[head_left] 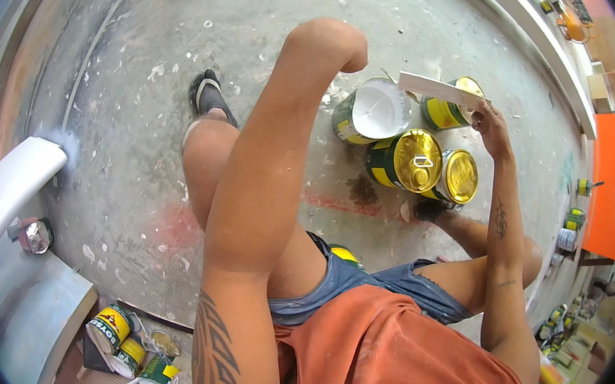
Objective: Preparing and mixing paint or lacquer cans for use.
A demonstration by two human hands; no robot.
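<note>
My right hand (491, 129) is closed on the end of a flat pale stick (441, 88). The stick points left, its far end by an open can (381, 109) with white inside. Behind it stands a green and yellow can (453, 103), partly covered. Nearer to me are a larger can with a gold lid and ring (418, 160) and a smaller gold-topped can (460, 176). My left arm reaches up across the middle of the view; the left hand (328, 44) is bent at the wrist above the floor, its fingers hidden.
Paint spots and a red smear mark the grey concrete floor (142, 135). At the left is a white curved piece (9, 199). Several used cans (111, 328) lie at the lower left. An orange panel (610, 188) and more cans line the right side.
</note>
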